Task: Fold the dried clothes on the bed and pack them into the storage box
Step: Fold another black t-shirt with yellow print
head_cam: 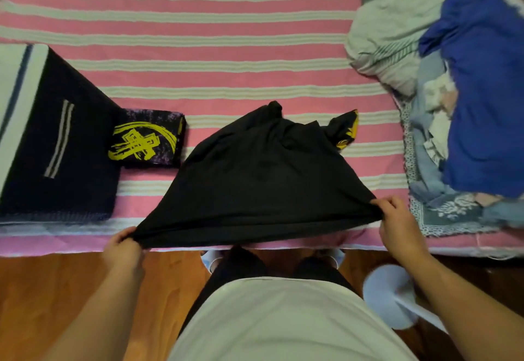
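Observation:
A black T-shirt lies spread on the pink striped bed, its hem stretched along the near edge. My left hand pinches the hem's left corner and my right hand pinches the right corner. A yellow print shows on a sleeve at the shirt's far right. A folded black shirt with a yellow graphic sits to the left. The dark fabric storage box with a grey handle stands at the bed's left edge.
A heap of unfolded clothes, with a blue garment on top and a pale one beside it, lies on a patterned blanket at the right. A light blue fan base stands on the wooden floor by my feet.

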Demonstrator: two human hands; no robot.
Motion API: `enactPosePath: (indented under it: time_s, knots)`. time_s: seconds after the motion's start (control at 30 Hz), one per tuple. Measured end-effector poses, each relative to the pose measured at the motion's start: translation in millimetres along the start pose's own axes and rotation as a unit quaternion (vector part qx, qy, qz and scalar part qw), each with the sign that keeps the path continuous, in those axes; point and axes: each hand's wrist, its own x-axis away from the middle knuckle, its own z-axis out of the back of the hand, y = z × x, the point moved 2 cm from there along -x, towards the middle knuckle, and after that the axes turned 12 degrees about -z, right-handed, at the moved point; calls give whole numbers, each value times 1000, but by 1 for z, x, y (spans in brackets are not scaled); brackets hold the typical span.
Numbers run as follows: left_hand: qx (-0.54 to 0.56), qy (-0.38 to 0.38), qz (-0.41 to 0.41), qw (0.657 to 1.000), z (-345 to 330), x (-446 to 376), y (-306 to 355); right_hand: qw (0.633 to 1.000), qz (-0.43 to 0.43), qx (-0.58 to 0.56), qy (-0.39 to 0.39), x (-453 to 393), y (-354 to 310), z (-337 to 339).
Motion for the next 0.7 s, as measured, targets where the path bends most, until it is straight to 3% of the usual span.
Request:
enactPosePath:
  time_s: [0.07,0.1,0.17,0.23,0.3,0.4,0.47,0.53,0.63,0.7]
  knots:
    - [41,19,26,999,-3,2,-4,983,-124,-122,62,0,-5,1]
    - [64,26,40,997,-4,4,-6,951,-213,-212,79,0,-8,0]
    - [70,31,47,996,-3,7,-9,851,-352,-377,102,2,-13,-5]
    - [46,33,40,998,3,6,-11,791,-403,-446,115,4,-17,-10]
    - [39,33,38,998,8,5,-12,805,-396,-429,111,4,-20,-10]
    - [35,15,29,999,15,4,-13,883,-343,-304,100,4,-17,-3]
    - [37,4,29,999,21,1,-13,906,-320,-264,83,4,-6,0]
    - [54,0,39,998,27,-5,-13,870,-370,-317,78,6,10,1]
    - [91,-2,65,994,31,-13,-13,735,-447,-507,56,13,27,0]
    - [87,-18,70,994,30,-15,-14,746,-435,-504,-13,18,29,-6]
